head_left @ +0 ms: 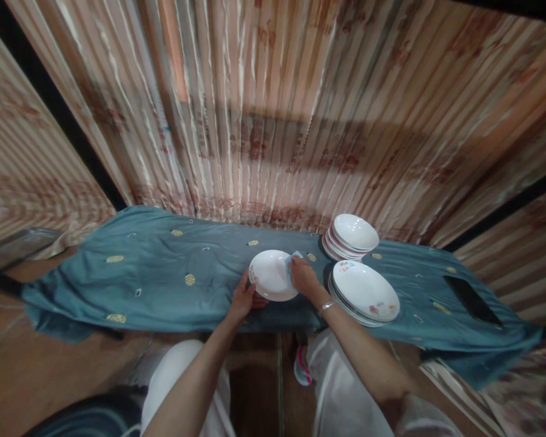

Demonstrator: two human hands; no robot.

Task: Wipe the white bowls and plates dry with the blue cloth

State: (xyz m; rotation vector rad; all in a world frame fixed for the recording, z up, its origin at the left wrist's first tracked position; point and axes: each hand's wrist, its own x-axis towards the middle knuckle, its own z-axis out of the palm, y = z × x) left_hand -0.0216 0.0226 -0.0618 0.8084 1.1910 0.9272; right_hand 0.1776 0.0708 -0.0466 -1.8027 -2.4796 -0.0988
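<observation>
A white plate point(272, 276) with a small floral print near its rim is held over the cloth-covered table. My left hand point(246, 297) grips its left edge, with some fingers underneath. At the plate's right edge, my right hand point(304, 276) is closed on a pale blue cloth point(296, 256) pressed against the plate; most of that cloth is hidden by the fingers. Just to the right lies a stack of larger oval plates point(366, 292) with flower prints. Behind them stands a stack of white bowls point(355, 233), some with red rims.
A teal tablecloth point(164, 285) with yellow motifs covers the long table. A dark phone-like slab point(472, 300) lies at the right end. Patterned curtains point(264, 121) hang close behind, and dark frame poles point(64, 115) slant at both sides.
</observation>
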